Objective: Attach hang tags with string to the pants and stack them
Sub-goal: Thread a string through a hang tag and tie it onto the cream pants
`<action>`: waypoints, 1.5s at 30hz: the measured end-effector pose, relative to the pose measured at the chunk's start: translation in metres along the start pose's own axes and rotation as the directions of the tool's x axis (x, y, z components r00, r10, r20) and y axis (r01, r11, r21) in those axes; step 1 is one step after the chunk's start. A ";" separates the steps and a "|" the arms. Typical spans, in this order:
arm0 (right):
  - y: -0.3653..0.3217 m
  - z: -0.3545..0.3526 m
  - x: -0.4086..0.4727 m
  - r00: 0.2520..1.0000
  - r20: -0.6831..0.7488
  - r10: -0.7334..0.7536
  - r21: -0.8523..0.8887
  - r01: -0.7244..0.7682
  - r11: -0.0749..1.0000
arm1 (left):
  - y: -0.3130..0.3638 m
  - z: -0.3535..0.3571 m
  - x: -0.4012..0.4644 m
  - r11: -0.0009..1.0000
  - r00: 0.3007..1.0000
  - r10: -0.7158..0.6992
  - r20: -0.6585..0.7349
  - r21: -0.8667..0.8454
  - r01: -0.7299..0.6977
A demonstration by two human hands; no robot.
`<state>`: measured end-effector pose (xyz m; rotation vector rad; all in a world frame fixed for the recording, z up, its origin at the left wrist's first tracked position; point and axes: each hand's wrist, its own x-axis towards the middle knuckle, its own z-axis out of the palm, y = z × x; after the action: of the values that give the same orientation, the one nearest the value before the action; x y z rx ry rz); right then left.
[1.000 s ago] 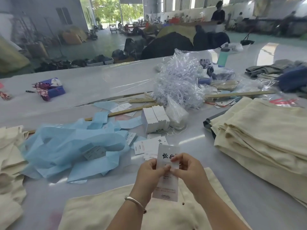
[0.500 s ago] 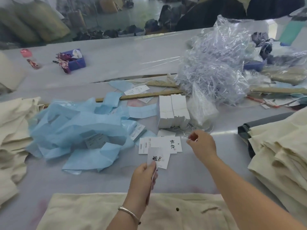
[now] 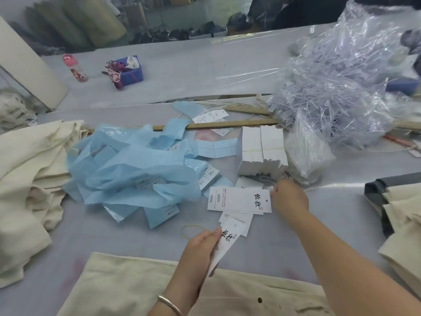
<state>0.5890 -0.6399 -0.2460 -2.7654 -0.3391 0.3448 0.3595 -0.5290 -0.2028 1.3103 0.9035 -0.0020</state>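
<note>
**Right hand leaving tag, reaching for string**

Left hand point(image 3: 201, 248) is pinching the hang tag point(image 3: 224, 244) alone, lower centre. Right hand point(image 3: 288, 197), a second ago on that tag too, is now closing on string point(image 3: 265, 179) mid-frame beside the tag bundle point(image 3: 262, 151). Threading is coming next, I judge. Pants point(image 3: 127, 286) are lying on the bench point(image 3: 273, 238), bottom edge.

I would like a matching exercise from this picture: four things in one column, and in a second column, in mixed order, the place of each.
Things:
1. hang tag
2. rubber band
3. wooden ruler
4. bracelet

Places:
A. partly under the blue paper, at the far side of it
B. on the left wrist
C. flat on the table, just beyond the left hand
D. in the grip of the left hand, above the cream pants

Right pairs: 1-D, 2-C, 3-A, 4-B
</note>
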 end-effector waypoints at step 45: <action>-0.051 -0.051 -0.340 0.995 -0.100 0.019 0.923 0.086 0.376 | -0.014 -0.058 -0.120 0.682 0.757 0.553 0.347 0.332 -0.651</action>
<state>0.2724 -0.7008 -0.1150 -1.5996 -0.0957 0.2636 0.2398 -0.5425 -0.1448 1.9523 0.2313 0.1793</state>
